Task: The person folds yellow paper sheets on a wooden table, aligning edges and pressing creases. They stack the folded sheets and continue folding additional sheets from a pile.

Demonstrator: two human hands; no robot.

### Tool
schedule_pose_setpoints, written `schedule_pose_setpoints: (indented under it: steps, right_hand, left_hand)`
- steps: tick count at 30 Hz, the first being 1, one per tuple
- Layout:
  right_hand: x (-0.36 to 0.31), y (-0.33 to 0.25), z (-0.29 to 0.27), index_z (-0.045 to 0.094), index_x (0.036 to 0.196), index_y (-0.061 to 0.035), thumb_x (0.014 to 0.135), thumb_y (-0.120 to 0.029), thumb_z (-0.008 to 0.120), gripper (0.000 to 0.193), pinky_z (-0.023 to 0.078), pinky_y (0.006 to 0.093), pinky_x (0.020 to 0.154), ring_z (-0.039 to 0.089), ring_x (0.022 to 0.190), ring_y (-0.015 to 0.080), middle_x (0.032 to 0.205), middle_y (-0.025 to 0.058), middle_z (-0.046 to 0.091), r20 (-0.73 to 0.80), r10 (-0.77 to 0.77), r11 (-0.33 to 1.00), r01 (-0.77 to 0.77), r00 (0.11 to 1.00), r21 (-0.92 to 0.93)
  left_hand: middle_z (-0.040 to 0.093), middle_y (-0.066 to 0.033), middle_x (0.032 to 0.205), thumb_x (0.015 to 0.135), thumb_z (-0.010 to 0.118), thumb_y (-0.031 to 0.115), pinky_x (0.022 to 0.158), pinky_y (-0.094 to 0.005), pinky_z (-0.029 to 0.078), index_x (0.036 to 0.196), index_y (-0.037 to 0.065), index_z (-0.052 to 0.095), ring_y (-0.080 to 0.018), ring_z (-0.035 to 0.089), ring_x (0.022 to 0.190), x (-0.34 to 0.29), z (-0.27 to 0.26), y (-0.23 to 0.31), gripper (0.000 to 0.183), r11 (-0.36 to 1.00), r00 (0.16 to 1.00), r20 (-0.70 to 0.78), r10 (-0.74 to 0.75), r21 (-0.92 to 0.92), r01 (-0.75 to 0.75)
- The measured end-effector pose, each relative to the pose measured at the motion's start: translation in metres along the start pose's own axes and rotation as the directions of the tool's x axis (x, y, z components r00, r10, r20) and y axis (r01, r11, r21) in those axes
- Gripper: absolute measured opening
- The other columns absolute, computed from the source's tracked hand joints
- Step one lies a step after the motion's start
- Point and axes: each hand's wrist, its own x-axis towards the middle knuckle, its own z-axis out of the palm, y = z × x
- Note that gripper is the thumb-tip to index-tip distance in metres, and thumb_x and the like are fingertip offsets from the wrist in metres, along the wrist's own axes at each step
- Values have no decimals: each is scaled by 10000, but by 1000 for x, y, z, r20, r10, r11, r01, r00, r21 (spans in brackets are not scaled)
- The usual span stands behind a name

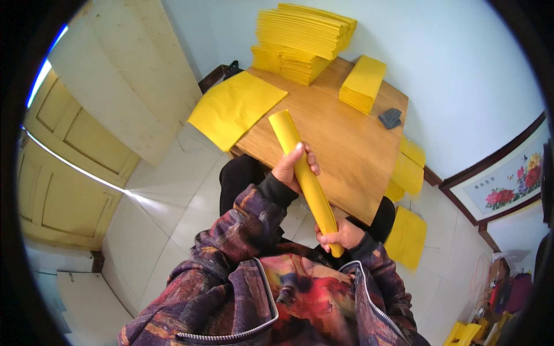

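A long roll of yellow paper slants across my lap in front of the table's near edge. My left hand is wrapped round its upper half, thumb on top. Near the lower end, my right hand grips the same roll, with the thumb laid over it. The roll's upper end reaches over the wooden table. A flat yellow sheet or thin pile of sheets lies on the table's left corner, partly overhanging the edge.
Tall stacks of folded yellow paper stand at the back, with a smaller stack to their right. A dark grey cloth lies near the right edge. More yellow bundles rest beside the table on the right. A framed flower picture leans against the wall.
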Motion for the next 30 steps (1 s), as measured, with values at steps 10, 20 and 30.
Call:
schedule_pose_setpoints:
  steps: [10, 20, 30]
  right_hand:
    - [15, -5, -7, 510, 1116, -8, 933, -385, 586, 426, 515, 282, 739, 624, 809, 146, 910, 64, 616, -57, -168, 985, 169, 984, 14]
    - [18, -7, -12, 548, 1140, 53, 1014, -354, 412, 447, 514, 328, 868, 650, 934, 201, 1003, 124, 650, -38, -158, 985, 160, 987, 62]
    - [19, -5, -17, 530, 1176, 69, 1031, -248, 337, 399, 530, 340, 846, 660, 927, 226, 1032, 155, 655, -22, -148, 978, 150, 989, 147]
  left_hand:
    - [485, -17, 783, 902, 635, 340, 718, -340, 453, 966, 127, 510, -166, 505, 714, 2, -5, 0, 256, 991, 999, -33, 12, 135, -7]
    - [503, -30, 808, 879, 656, 297, 751, -368, 468, 981, 119, 514, -192, 523, 759, 3, -10, 2, 249, 996, 999, -10, -36, 85, 37]
    - [589, -95, 976, 865, 644, 214, 885, -456, 495, 1013, 94, 546, -298, 582, 998, 3, -13, 0, 214, 998, 998, -37, -57, -25, 56]
